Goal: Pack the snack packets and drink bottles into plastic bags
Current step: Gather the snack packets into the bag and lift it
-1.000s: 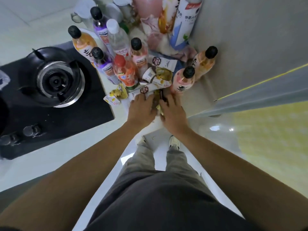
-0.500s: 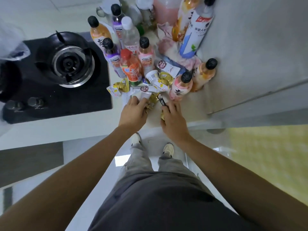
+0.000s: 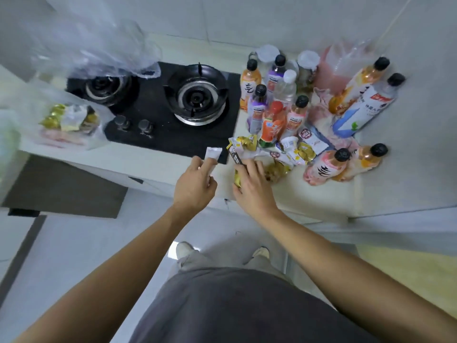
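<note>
My left hand [image 3: 195, 185] pinches a small white snack packet [image 3: 213, 153] just above the counter's front edge. My right hand [image 3: 252, 186] grips a dark stick packet [image 3: 235, 155] together with a gold-wrapped snack [image 3: 238, 179]. More loose snack packets [image 3: 294, 152] lie in a heap right of that hand. Several drink bottles [image 3: 272, 105] stand upright behind the heap, and two tall bottles [image 3: 363, 105] lean in the corner. A clear plastic bag [image 3: 71, 120] with gold snacks inside lies at the far left of the counter.
A black two-burner gas hob [image 3: 173, 105] fills the counter's middle. Another clear plastic bag [image 3: 99, 43] hangs blurred over the left burner. A pink bag [image 3: 331, 73] sits in the back corner. Walls close the counter behind and at the right. My legs and the tiled floor are below.
Both hands have lifted out of the snack heap, each with packets in it. The left hand has moved left with the white packet. The view has swung left, showing the bags.
</note>
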Available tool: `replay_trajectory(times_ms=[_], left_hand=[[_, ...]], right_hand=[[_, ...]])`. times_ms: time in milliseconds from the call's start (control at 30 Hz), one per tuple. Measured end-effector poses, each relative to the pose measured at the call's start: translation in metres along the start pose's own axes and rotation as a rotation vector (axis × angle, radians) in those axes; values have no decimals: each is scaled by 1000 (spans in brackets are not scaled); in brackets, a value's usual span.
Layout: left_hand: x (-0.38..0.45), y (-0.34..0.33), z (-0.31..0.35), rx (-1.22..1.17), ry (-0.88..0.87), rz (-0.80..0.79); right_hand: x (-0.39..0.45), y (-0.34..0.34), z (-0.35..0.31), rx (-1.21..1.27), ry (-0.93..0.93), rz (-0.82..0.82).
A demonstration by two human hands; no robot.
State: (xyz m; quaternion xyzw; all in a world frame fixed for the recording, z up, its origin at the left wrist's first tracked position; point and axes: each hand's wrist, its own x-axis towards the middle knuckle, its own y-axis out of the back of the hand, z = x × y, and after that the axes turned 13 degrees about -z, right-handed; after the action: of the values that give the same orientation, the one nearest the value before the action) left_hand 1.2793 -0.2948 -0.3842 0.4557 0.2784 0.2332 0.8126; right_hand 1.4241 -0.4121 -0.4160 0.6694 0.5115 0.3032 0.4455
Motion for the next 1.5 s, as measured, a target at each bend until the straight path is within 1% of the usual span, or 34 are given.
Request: replay_trajectory(times_ms=[133, 267, 500, 667, 800, 933, 1033, 1167, 1267, 1333, 1500], left_hand=[[-28, 42, -68, -7, 99, 96], [-57, 83, -156, -25, 200, 171], [-101, 153, -307, -68, 265, 234], [-111, 187, -385, -77, 308, 237], [-89, 206, -434, -89, 349, 228], [-50, 223, -477, -108, 349, 203], [-11, 237, -505, -120, 346, 150], [41, 258, -533, -181, 344, 111], [80, 269, -551, -184, 338, 48], [103, 274, -562, -178, 341, -7], [148, 284, -583, -144, 306, -149]], right_hand=[[41, -13, -74, -2, 136, -50], [90, -44, -163, 4, 252, -96], [165, -106, -308, 8, 335, -141], [212, -133, -375, 13, 364, -158], [261, -151, -402, 7, 365, -164], [324, -170, -416, -8, 328, -148], [376, -183, -422, 2, 271, -158], [432, -201, -431, 0, 193, -212], [463, -209, -439, -30, 191, -301], [480, -211, -445, -34, 156, -341], [506, -218, -459, -87, 93, -312]])
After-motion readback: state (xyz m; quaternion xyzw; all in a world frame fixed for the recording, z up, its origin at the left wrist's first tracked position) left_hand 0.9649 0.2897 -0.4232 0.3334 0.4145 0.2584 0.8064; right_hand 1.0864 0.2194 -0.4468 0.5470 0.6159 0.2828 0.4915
